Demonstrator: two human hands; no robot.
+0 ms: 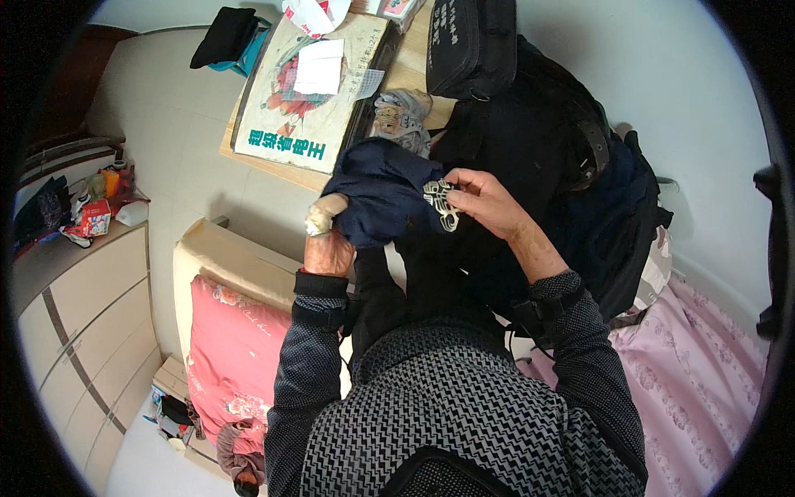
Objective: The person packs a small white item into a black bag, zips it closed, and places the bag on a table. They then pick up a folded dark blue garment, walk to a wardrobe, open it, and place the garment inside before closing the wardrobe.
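A crumpled navy cloth item (385,192) is stretched between my hands, above my dark trousers. At its right end is a cream-and-black patterned patch (441,205). My right hand (481,196) pinches the edge beside that patch between thumb and fingers. My left hand (328,245) is at the cloth's left end, its fingers largely hidden by the fabric. A pale cream piece (324,214) shows over this hand; whether it is a covering or separate material I cannot tell. Just beyond the navy cloth lies a grey patterned fabric item (402,118).
Ahead, a wooden table (289,168) carries a large printed box (248,112) with papers on top. Black clothing (509,136) with a belt and a black bag (469,50) are heaped to the right. A pink-covered bed (230,335) is left, with another person (239,453) behind.
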